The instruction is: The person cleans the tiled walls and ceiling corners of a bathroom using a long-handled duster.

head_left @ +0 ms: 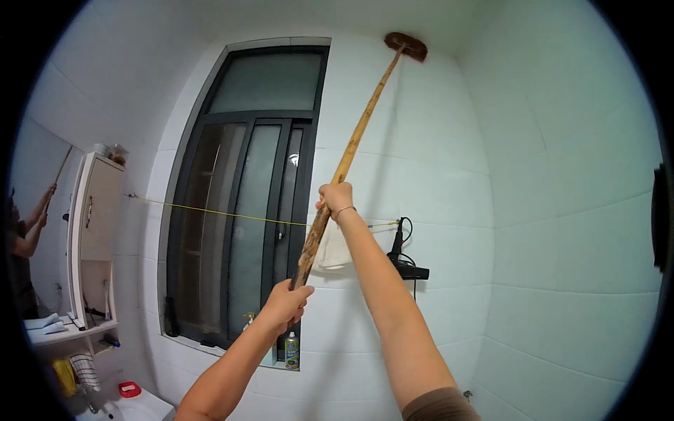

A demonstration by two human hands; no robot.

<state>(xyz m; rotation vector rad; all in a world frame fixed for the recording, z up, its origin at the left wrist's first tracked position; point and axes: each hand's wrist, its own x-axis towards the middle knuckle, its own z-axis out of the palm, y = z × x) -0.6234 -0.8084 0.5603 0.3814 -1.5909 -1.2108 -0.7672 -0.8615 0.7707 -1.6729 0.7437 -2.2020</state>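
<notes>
A long-handled broom (361,125) slants up from the lower middle to the top of the white tiled wall. Its reddish-brown head (407,46) is against or very near the wall just below the ceiling; contact cannot be made out. My left hand (285,306) is wrapped round the dark lower end of the wooden pole. Higher up, my right hand (337,199) grips the same pole, with a thin band at the wrist. Behind the pole hangs a pale towel (331,245).
A dark-framed window (246,189) fills the wall left of the pole. A yellow line (217,212) crosses in front of it. A black hair dryer (407,263) hangs right. A spray can (292,351) stands on the sill. At left are a mirror cabinet (100,210) and a sink (144,405).
</notes>
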